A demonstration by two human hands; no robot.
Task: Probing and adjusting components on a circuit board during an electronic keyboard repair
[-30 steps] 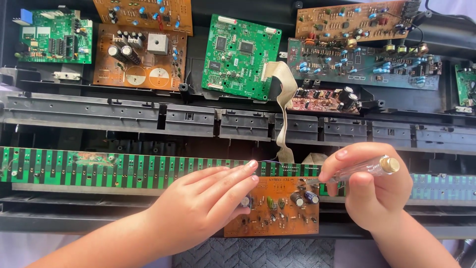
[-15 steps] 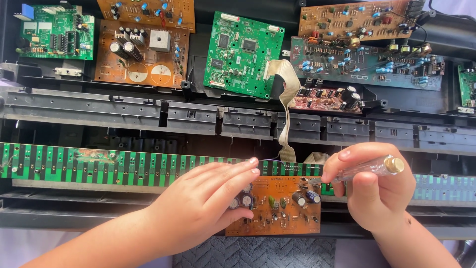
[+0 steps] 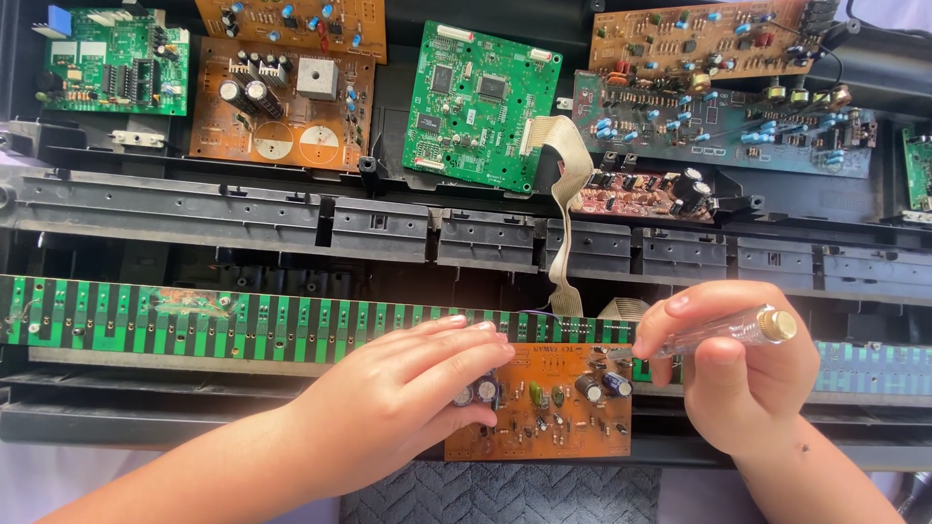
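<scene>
My left hand (image 3: 408, 393) lies flat on the left part of a small orange circuit board (image 3: 549, 403), fingers together and pressing it down. That board carries small capacitors and sits at the front edge of an opened black casing. My right hand (image 3: 738, 374) grips a clear-handled screwdriver (image 3: 728, 333) with a brass end cap, held almost level, its tip pointing left at the board's upper right corner. A long green contact strip (image 3: 194, 325) runs left to right just behind the board.
Several circuit boards lie at the back: a green one (image 3: 481, 97) in the middle, brown ones (image 3: 282, 102) to the left, a dark long one (image 3: 718, 121) to the right. A grey ribbon cable (image 3: 563, 213) crosses the black plastic rail (image 3: 388, 228).
Both hands keep their places on the board. The view has shifted slightly downward; the screwdriver stays near the board's upper right corner.
</scene>
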